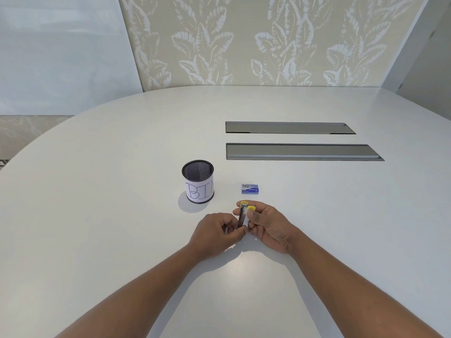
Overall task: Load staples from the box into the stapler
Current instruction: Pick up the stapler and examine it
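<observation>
A small yellow stapler [244, 215] with a bare metal channel is held just above the white table [122, 167], in the middle near me. My right hand [269, 225] wraps around it from the right, with the thumb on the metal part. My left hand [214, 234] pinches its near end between thumb and fingers. The stapler looks hinged open, its yellow tips pointing away from me. A small blue staple box [250, 188] lies shut on the table a little beyond the hands, touched by neither hand.
A black mesh cup [199, 182] with a paper label reading "BIN" stands left of the staple box. Two long grey cable hatches [302, 151] are set into the table at the back right. A leaf-patterned wall rises behind the table.
</observation>
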`<state>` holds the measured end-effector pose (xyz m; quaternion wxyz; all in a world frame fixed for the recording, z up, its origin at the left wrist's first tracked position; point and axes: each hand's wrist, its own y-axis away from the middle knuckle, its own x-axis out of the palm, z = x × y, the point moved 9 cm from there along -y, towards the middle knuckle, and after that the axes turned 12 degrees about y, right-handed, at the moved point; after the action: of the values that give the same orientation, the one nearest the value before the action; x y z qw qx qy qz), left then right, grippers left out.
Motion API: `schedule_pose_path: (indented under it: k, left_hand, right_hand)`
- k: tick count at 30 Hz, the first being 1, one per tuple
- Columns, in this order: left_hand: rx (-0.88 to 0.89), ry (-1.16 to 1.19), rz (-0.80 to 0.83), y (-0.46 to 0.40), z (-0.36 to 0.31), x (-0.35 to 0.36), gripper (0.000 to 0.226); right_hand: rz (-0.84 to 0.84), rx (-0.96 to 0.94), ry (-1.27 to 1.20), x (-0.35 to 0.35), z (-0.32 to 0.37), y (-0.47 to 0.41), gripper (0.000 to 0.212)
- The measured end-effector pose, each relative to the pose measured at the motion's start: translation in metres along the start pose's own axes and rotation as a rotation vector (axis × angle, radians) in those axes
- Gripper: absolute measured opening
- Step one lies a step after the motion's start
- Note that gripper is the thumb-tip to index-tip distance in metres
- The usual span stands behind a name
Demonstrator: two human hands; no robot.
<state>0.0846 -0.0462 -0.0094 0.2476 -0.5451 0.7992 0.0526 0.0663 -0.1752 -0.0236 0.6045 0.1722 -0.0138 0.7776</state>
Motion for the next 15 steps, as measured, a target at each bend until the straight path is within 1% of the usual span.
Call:
schedule_pose_path:
  k: [2,4,9,11,12,15]
  left_hand:
    - [0.0,0.006,-0.004,0.0003,-0.0003,-0.0003,0.03]
    - [0.0,0.008,-0.001,0.0003,-0.0004,-0.0003,0.029]
    - [-0.004,0.005,0.014,-0.0004,0.0021,0.0007,0.029]
    - [-0.001,0.002,0.015,0.0001,0.0021,0.0013,0.03]
    - [0.0,0.001,0.015,0.0005,0.0017,0.0016,0.03]
    - [0.001,0.004,0.006,0.0001,0.0005,0.0003,0.029]
  right_hand:
    - [0.009,0.001,-0.002,0.0005,0.0007,0.0002,0.056]
    - [0.01,0.002,0.003,0.0007,0.0018,0.0003,0.058]
    - [-0.025,0.023,0.004,-0.0021,-0.0006,-0.0004,0.029]
    - [-0.02,0.022,0.008,-0.002,-0.0012,-0.0006,0.026]
    - [-0.009,0.019,0.012,-0.0012,-0.0008,-0.0005,0.03]
    - [0.014,0.009,0.024,-0.0004,0.0001,-0.0017,0.055]
